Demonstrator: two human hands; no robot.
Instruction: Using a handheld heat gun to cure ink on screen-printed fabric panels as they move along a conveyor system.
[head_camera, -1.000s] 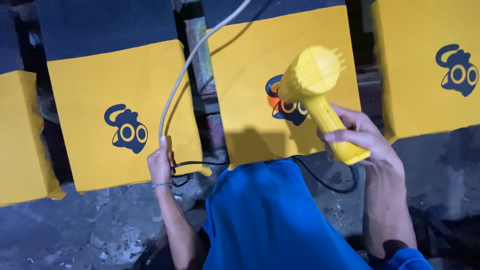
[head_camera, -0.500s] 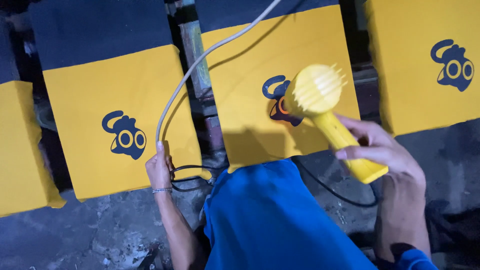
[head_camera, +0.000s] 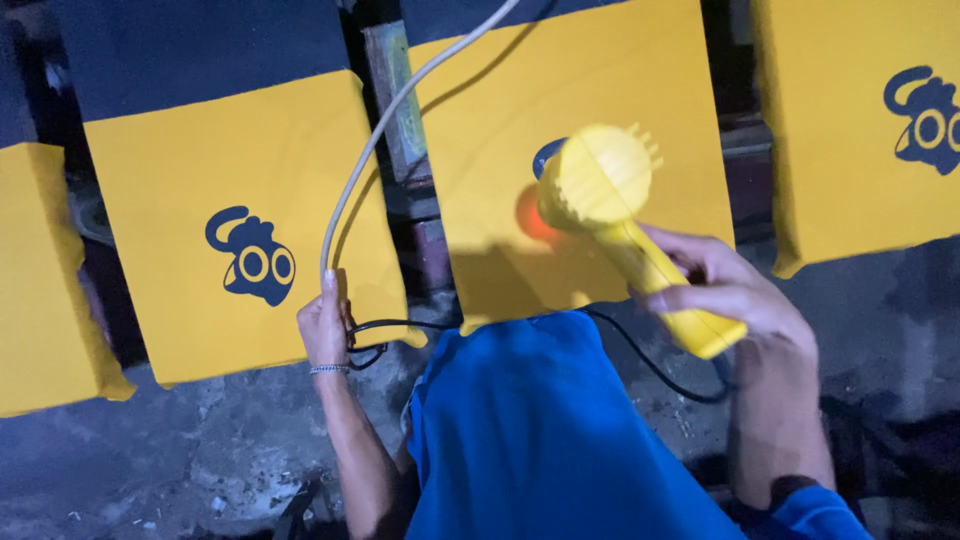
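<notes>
Right hand (head_camera: 735, 295): clenched round the handle of a yellow heat gun (head_camera: 622, 215), thumb and fingers wrapped about mid-handle, butt end sticking out below the palm. Round ribbed rear housing up toward the camera, nozzle aimed down and away at the middle yellow fabric panel (head_camera: 500, 150). Orange glow spot (head_camera: 533, 215) on the cloth just left of the gun body, half covering a dark printed figure. Black cord (head_camera: 660, 375) out of the handle base, looping down past the blue-clad knee (head_camera: 540, 440) and back leftward.

Left hand (head_camera: 325, 325): closed on a pale grey hose or cable (head_camera: 400, 100), fingers up along it, at the lower right edge of the left yellow fabric panel (head_camera: 220, 170). Thin bracelet at the wrist. Black cord loop passing just under this hand; touching or merely close, cannot tell.

Handling, by judgement: plastic-bodied gun, probably light to middling, head-heavy, stiff. Best hold the handle, as now; front end likely hot, so fingers well back from the nozzle. Trailing cord liable to drag or snag at the knee. Pale hose springy, holding its own curve, easy to pinch anywhere along its run. Fabric soft, thin, drawn flat over boards; likely to scorch under a lingering nozzle.

Outward: further yellow panels far left and right (head_camera: 860, 130), the right one with the same dark figure. Dark gaps and framing between boards. Rough grey floor (head_camera: 180, 460) below.
</notes>
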